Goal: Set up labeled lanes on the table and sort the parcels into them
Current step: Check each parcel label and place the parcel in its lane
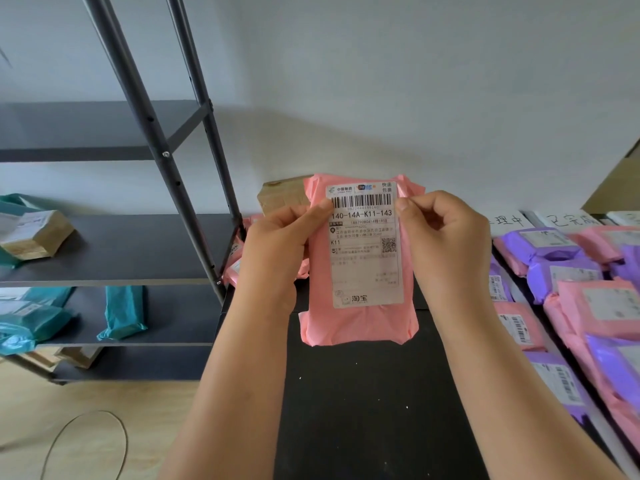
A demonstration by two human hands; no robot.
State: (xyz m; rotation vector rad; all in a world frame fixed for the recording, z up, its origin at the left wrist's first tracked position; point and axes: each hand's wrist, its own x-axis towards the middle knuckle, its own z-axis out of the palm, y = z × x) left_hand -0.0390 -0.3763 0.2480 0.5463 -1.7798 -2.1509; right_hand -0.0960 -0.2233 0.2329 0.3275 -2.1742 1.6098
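Lane labels (pixel 568 221) and many sorted parcels (pixel 571 299) already sit on the right of the worktop (pixel 346 410); left hand (pixel 277 244) and right hand (pixel 446 237) pinch pink parcel (pixel 360 323) upright above it, unsorted, with more at far left.

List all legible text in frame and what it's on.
"140-14A-K11-143": shipping label on the held pink parcel
"K11": same label
"淘宝": label foot
"理中": white lane sign, start hidden
"已完成": second lane sign
Address lines and the labels on the other parcels: too blurred
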